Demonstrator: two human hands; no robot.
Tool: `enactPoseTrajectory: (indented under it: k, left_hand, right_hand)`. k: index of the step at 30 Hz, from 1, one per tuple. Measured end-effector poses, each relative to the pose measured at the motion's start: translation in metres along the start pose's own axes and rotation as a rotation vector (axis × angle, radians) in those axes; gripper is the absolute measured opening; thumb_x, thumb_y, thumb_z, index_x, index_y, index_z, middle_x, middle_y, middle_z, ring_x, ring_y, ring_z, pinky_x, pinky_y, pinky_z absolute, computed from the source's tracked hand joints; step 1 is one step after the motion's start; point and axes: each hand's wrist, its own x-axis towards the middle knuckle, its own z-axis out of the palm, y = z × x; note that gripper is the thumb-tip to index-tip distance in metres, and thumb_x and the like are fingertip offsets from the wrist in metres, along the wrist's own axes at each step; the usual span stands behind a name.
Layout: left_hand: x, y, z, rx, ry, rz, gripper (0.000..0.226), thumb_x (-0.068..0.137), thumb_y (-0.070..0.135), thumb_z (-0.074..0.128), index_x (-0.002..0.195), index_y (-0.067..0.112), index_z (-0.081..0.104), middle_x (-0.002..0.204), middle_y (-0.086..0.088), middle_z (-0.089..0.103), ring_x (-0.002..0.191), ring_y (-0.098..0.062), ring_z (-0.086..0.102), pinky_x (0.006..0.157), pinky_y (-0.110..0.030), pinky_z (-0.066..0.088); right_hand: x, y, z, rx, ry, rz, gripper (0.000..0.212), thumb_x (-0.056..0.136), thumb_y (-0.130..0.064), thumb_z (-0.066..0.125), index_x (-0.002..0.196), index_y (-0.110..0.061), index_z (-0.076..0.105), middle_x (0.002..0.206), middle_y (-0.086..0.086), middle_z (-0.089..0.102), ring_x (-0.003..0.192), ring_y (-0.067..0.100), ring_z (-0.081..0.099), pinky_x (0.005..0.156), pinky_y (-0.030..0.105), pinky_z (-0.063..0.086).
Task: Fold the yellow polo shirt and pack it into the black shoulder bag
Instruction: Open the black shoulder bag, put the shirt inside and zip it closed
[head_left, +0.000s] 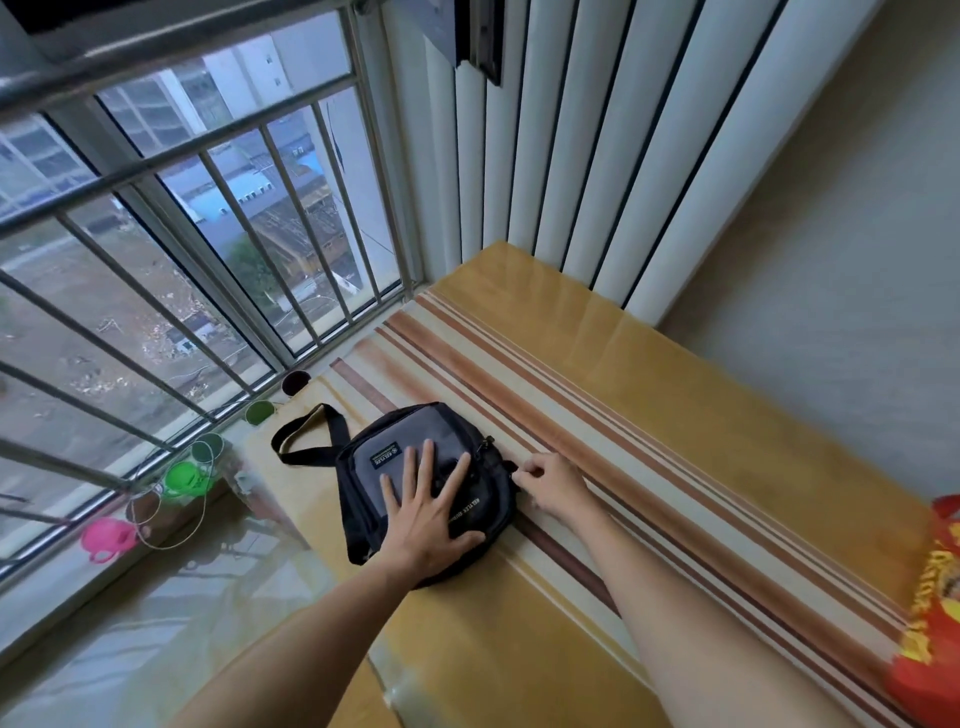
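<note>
The black shoulder bag, with a grey front panel and a small label, lies flat on the striped yellow surface. Its strap loops out toward the window. My left hand presses flat on top of the bag with fingers spread. My right hand is at the bag's right edge, fingers pinched on what looks like a zipper pull. No yellow polo shirt is in view.
A barred window runs along the left, with small coloured cups on its sill. White vertical blinds hang behind. A red and yellow packet lies at the right edge.
</note>
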Motion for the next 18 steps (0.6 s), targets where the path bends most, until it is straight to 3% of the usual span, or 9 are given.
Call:
enactPoseTrajectory:
  k: [4,9,11,14,18]
  left_hand:
    - [0.006,0.001,0.008,0.094,-0.082,-0.025,0.116,0.076,0.069,0.063,0.146,0.046,-0.026,0.153,-0.007,-0.043,0.136,-0.033,-0.045,0.112,-0.070,-0.006]
    - [0.014,0.007,0.007,0.131,-0.120,-0.058,0.119,0.074,0.067,0.067,0.149,0.043,-0.022,0.155,-0.010,-0.039,0.136,-0.035,-0.044,0.110,-0.073,-0.005]
    - [0.014,0.009,0.006,0.136,-0.121,-0.062,0.118,0.074,0.066,0.068,0.150,0.042,-0.020,0.155,-0.011,-0.037,0.137,-0.035,-0.043,0.111,-0.073,-0.005]
    - [0.010,0.010,0.001,0.134,-0.123,-0.058,0.119,0.072,0.066,0.069,0.150,0.042,-0.018,0.157,-0.011,-0.034,0.139,-0.036,-0.040,0.111,-0.072,-0.005]
    - [0.001,0.003,-0.011,0.167,-0.092,-0.015,0.117,0.070,0.072,0.064,0.152,0.042,-0.014,0.161,-0.010,-0.023,0.146,-0.035,-0.028,0.112,-0.070,-0.009]
  right_hand:
    - [0.017,-0.005,-0.007,-0.027,0.052,0.039,0.018,0.095,-0.026,0.058,0.087,-0.013,0.065,0.086,-0.003,0.064,0.081,0.017,0.059,0.058,0.023,0.041]
    - [0.036,-0.025,0.004,-0.034,0.136,0.029,0.012,0.095,-0.023,0.057,0.088,-0.018,0.065,0.090,-0.004,0.067,0.086,0.018,0.062,0.072,0.031,0.051]
    - [0.035,-0.024,0.009,0.000,0.166,0.051,0.011,0.096,-0.023,0.058,0.088,-0.018,0.064,0.090,-0.004,0.065,0.086,0.018,0.061,0.071,0.029,0.049]
    - [0.026,-0.014,0.011,0.104,0.171,0.107,0.009,0.095,-0.025,0.060,0.088,-0.021,0.063,0.093,-0.002,0.069,0.082,0.020,0.068,0.073,0.035,0.058]
    - [-0.004,-0.004,0.000,0.040,0.141,0.138,0.011,0.094,-0.027,0.060,0.104,-0.025,0.056,0.098,-0.002,0.065,0.077,0.020,0.071,0.066,0.033,0.058]
